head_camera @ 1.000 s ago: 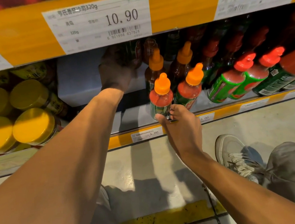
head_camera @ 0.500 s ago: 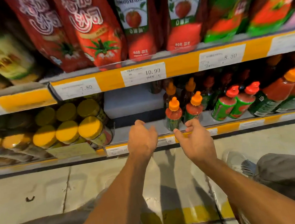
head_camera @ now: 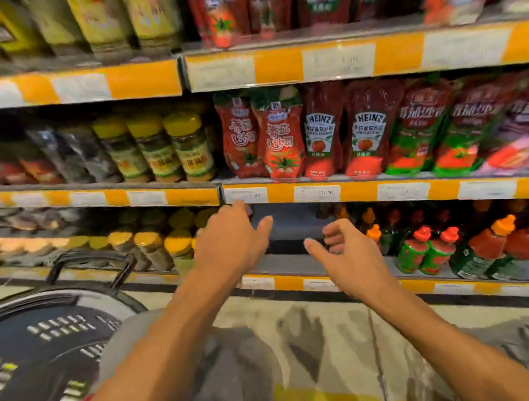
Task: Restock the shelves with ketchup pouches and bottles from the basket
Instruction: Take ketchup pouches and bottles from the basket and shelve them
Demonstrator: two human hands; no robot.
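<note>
Pulling back empty from the ketchup bottles (head_camera: 427,252) beyond: left hand (head_camera: 232,237) and right hand (head_camera: 344,250), fingers loose; basket (head_camera: 42,341) next, lower left.

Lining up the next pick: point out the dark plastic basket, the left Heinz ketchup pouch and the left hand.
dark plastic basket (head_camera: 72,316): head view, rim
left Heinz ketchup pouch (head_camera: 320,141): head view, front label
left hand (head_camera: 228,240): head view, back of hand

Both forearms are bare, no sleeves, no watch or rings on the left hand (head_camera: 231,237) or the right hand (head_camera: 344,250). Grey trousers (head_camera: 147,339) show down below, a bit blurry.
</note>
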